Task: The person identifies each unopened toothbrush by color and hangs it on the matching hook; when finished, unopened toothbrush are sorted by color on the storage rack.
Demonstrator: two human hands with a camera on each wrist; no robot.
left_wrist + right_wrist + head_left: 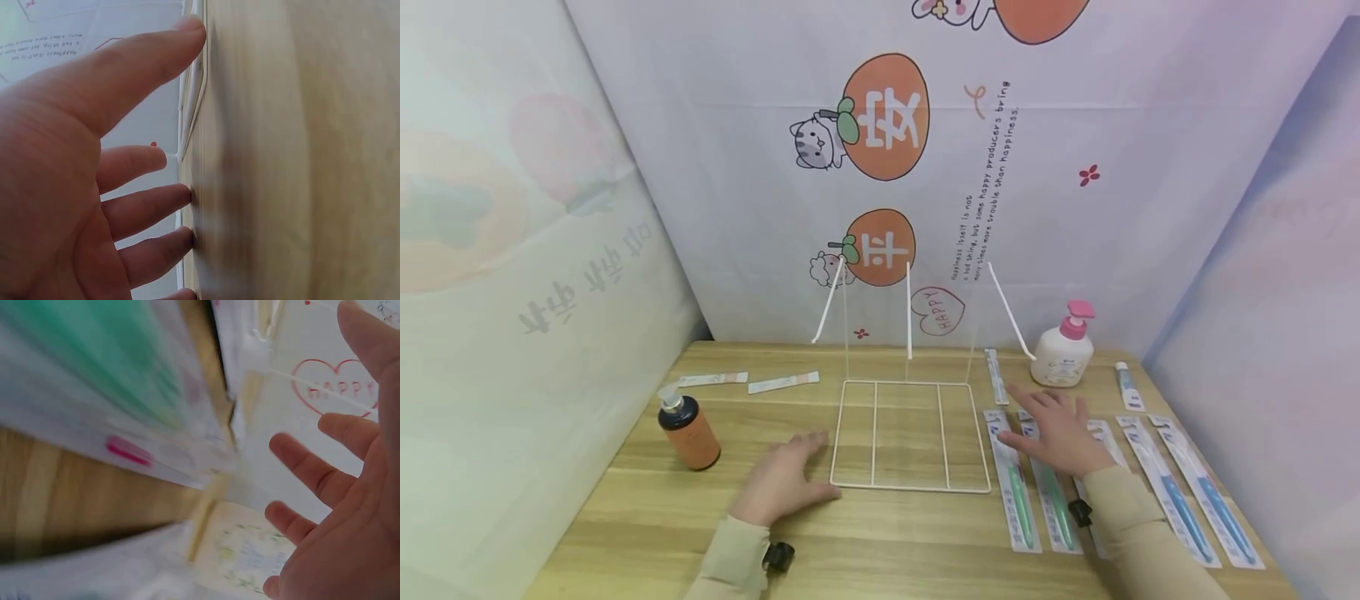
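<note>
And there was the rack (874, 433), standing between both hands! Left hand (782, 481) lay spread beside it, right hand (1063, 435) spread over toothbrushes (1017, 492); seemingly a reaching step, and gripping called for curled fingers

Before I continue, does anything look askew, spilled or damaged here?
Nothing looks spilled or damaged around the white wire rack. The one oddity is the white cloth backdrop with orange prints behind it: its lettering runs sideways, as if hung rotated.
</note>
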